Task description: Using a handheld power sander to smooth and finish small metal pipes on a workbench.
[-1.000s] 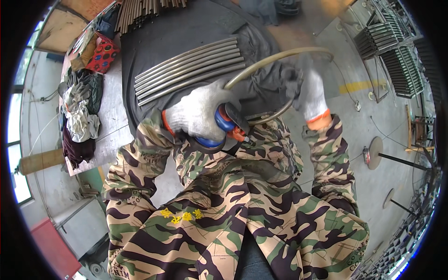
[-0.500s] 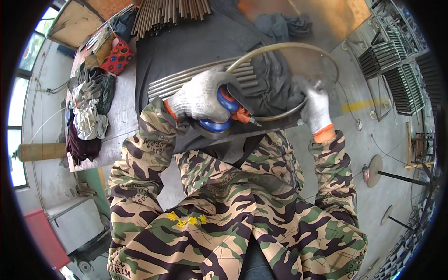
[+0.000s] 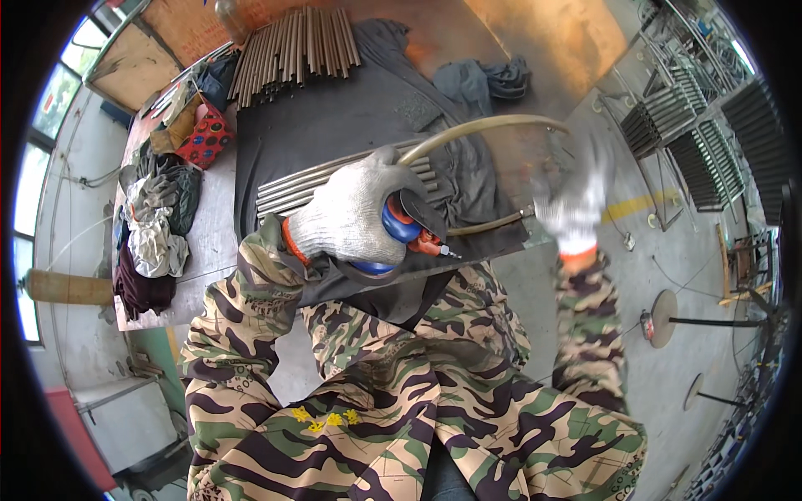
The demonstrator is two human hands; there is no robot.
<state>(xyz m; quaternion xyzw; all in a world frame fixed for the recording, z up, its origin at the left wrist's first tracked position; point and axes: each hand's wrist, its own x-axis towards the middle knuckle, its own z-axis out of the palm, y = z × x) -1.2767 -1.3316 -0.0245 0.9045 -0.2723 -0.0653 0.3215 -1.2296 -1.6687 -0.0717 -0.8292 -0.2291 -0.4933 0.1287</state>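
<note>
My left hand [image 3: 355, 209], in a white knit glove, is closed around a blue and red air sander [image 3: 399, 221] with a dark lever. A metal fitting [image 3: 451, 252] sticks out of the sander's red part. My right hand [image 3: 572, 200], gloved too, is smeared by motion, so its fingers cannot be made out. A pale air hose [image 3: 476, 125] arcs from beside my left hand toward the right one. Lower down, a hose stretch with a metal end [image 3: 526, 212] reaches close to my right hand; whether they touch is unclear. Several metal tubes [image 3: 288, 185] lie behind my left hand.
Dark cloth [image 3: 301, 121] covers much of the table. A stack of brownish tubes [image 3: 292, 46] lies at the far side. Gloves and rags [image 3: 154, 209] are heaped at the left, a blue-grey cloth [image 3: 480, 83] at the back. Racks of tubes [image 3: 714, 163] stand right.
My right hand has moved slightly right and is now blurred. The hose's arc sits lower in view. My left hand still holds the sander, and the view has shifted somewhat.
</note>
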